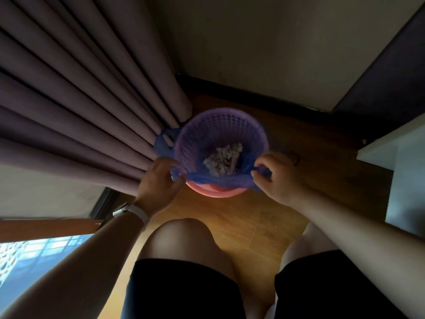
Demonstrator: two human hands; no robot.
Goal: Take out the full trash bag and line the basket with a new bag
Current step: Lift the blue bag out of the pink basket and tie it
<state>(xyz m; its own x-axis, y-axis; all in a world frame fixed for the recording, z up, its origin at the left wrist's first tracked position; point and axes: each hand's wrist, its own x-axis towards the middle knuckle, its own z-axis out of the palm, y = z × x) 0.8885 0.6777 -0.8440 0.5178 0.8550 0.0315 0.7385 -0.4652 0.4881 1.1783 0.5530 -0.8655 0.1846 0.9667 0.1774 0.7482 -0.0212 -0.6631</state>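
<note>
A round pink perforated basket (226,125) stands on the wooden floor in the middle of the head view. A translucent blue trash bag (220,180) lines it, with crumpled pale paper waste (222,160) at the bottom. My left hand (161,180) pinches the bag's edge at the basket's near left rim. My right hand (276,177) grips the bag's edge at the near right rim. The blue film is stretched between both hands across the near rim. One bag handle (164,140) hangs over the far left rim.
Pleated purple curtains (80,100) hang close on the left and touch the basket's left side. A wall with dark skirting (253,88) lies behind. A white furniture edge (391,153) stands at the right. My bare knees (181,238) are just before the basket.
</note>
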